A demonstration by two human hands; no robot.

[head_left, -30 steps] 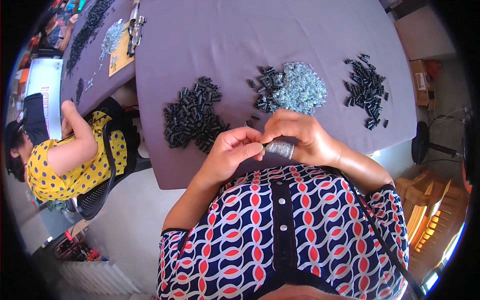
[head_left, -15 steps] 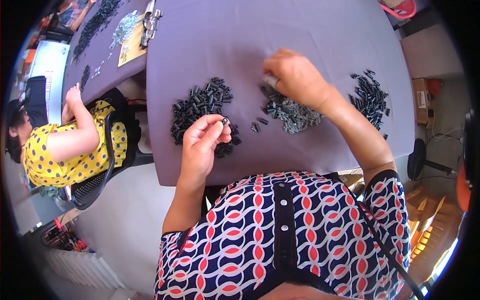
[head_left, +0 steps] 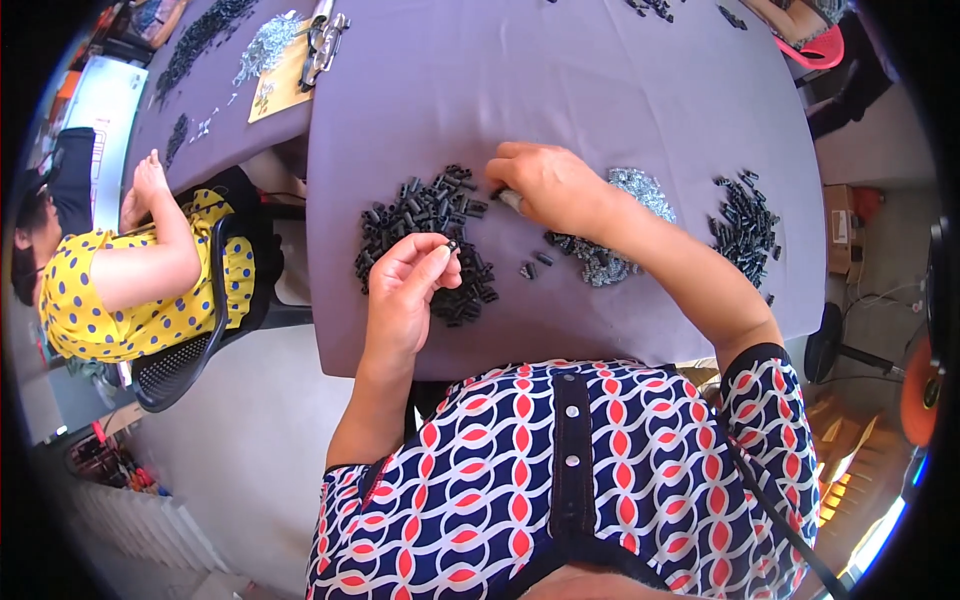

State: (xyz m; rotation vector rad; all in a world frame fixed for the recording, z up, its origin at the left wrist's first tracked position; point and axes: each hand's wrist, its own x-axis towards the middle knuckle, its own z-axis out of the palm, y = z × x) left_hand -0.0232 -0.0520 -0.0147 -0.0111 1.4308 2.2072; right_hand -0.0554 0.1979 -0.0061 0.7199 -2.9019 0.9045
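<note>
Between the thumb and fingers of my left hand [head_left: 405, 295] is a small black cylinder [head_left: 453, 246], its round end showing. That hand is over the near edge of a heap of black tubular pieces [head_left: 412, 215]. My right hand [head_left: 558, 190] is to the right of the heap, above the cloth, with its fingers curled together. A pale wrap [head_left: 511, 199] covers one of its fingers. Something small and dark shows at its fingertips, too small to name. Under the right wrist lies a pile of small silvery-grey pieces [head_left: 640, 190], with dark pieces along its left side.
Two loose black pieces [head_left: 536, 264] lie near the grey pile. Another heap of black cylinders [head_left: 745, 220] is at the right of the purple-grey tablecloth [head_left: 450, 100]. A person in a yellow dotted top [head_left: 150, 280] sits at the left, near a clipboard [head_left: 285, 90]. A pink basket [head_left: 815, 50] is far right.
My right hand has moved left, from above the grey pile toward the black heap. My left hand keeps its pinch on the cylinder. The view has shifted, showing more of the table's far side.
</note>
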